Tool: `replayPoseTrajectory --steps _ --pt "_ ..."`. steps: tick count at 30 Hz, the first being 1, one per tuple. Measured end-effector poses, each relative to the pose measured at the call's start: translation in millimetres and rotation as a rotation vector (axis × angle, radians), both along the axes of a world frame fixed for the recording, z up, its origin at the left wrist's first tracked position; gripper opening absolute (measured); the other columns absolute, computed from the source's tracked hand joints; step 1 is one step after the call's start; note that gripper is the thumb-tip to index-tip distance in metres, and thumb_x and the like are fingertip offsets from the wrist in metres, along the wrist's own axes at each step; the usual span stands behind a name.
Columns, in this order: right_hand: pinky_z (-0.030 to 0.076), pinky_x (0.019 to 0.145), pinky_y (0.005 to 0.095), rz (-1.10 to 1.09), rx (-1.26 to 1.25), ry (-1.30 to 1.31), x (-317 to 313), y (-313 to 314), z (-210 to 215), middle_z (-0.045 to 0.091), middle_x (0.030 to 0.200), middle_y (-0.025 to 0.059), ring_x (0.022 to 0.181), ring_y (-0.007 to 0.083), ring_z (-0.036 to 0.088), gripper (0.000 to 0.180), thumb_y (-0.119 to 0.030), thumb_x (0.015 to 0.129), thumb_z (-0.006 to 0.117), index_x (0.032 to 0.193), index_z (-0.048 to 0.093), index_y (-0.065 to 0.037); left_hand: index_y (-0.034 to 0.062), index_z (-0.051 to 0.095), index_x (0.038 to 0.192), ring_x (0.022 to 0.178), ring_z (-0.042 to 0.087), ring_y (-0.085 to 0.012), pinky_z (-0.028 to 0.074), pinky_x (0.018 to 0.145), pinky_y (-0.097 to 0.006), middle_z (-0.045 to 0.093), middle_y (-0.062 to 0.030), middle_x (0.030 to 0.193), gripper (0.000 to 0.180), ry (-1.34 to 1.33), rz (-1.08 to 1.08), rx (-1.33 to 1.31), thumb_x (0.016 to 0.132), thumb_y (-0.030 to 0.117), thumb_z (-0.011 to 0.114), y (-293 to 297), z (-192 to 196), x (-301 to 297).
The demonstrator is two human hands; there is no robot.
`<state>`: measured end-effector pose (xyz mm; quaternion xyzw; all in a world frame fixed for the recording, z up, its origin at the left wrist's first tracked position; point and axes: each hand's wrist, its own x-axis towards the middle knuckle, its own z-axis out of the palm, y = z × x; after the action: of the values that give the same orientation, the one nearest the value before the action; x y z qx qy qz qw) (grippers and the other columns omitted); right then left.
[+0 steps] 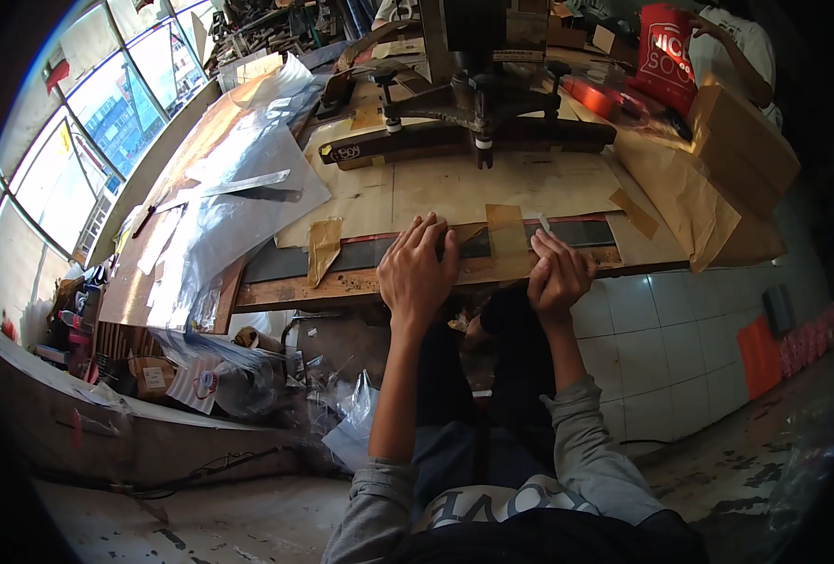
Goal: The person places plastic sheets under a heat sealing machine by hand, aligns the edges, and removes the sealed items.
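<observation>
My left hand [419, 270] lies on the near edge of the worktable, fingers stretched forward over a dark strip [362, 254] and the edge of a pale board [379, 202]. It holds nothing that I can see. To its right, my right hand [561, 273] is closed in a pinch near the same dark strip. A small whitish piece [544, 222] pokes out at its fingertips; its kind is too small to tell. Brown tape [505, 235] crosses the strip between my hands, and another tape piece [324, 251] hangs over it at left.
A dark metal machine with a long crossbar [464, 143] stands over the board. Clear plastic sheets [248, 197] cover the left side. At right are a cardboard box [741, 150], a red bag [666, 61] and another person [737, 42]. Clear plastic scraps [351, 418] lie below the table.
</observation>
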<state>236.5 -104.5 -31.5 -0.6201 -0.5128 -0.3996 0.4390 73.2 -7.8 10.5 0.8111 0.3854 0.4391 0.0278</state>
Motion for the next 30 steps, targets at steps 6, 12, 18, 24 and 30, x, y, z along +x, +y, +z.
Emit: replayPoseTrajectory --steps 6,12,18,24,30 --pt "0.035 0.086 0.0314 0.005 -0.004 0.015 0.8 0.3 0.8 0.069 0.098 0.0013 0.093 0.0153 0.065 0.025 -0.015 0.089 0.045 0.092 0.069 -0.007 0.0087 0.069 0.094 0.109 0.060 -0.0240 0.048 0.089 -0.035 0.067 -0.0075 0.108 0.022 -0.007 0.007 -0.046 0.086 0.024 0.056 -1.7 2.8 1.2" --pt "0.035 0.086 0.0314 0.006 -0.011 0.003 0.2 0.0 2.2 0.069 0.098 0.0011 0.093 0.0156 0.065 0.025 -0.015 0.088 0.045 0.092 0.069 -0.007 0.0084 0.069 0.094 0.108 0.060 -0.0241 0.048 0.088 -0.035 0.067 -0.0070 0.108 0.022 -0.004 0.006 -0.031 0.086 0.024 0.056 -1.1 2.8 0.6" --pt "0.035 0.085 0.0313 -0.003 -0.014 -0.003 0.9 -0.3 0.6 0.069 0.099 0.0012 0.092 0.0161 0.065 0.025 -0.015 0.088 0.045 0.092 0.069 -0.007 0.0094 0.068 0.096 0.109 0.060 -0.0238 0.049 0.086 -0.035 0.067 -0.0048 0.107 0.021 -0.002 0.013 -0.022 0.086 0.023 0.055 -1.3 3.2 0.6" --pt "0.035 0.084 0.0308 0.010 0.001 -0.002 0.0 1.4 2.2 0.069 0.097 0.0012 0.091 0.0161 0.065 0.026 -0.015 0.089 0.044 0.092 0.069 -0.007 0.0092 0.068 0.096 0.109 0.059 -0.0242 0.049 0.087 -0.035 0.067 -0.0049 0.107 0.022 -0.006 0.006 -0.025 0.085 0.023 0.055 0.3 1.2 0.0" --pt "0.035 0.084 0.0309 0.002 -0.001 0.001 0.7 0.5 2.3 0.069 0.097 0.0012 0.091 0.0161 0.065 0.027 -0.016 0.089 0.044 0.092 0.069 -0.007 0.0089 0.068 0.096 0.109 0.059 -0.0246 0.048 0.087 -0.035 0.067 -0.0057 0.107 0.022 -0.003 0.003 -0.020 0.086 0.023 0.055 0.1 1.5 1.0"
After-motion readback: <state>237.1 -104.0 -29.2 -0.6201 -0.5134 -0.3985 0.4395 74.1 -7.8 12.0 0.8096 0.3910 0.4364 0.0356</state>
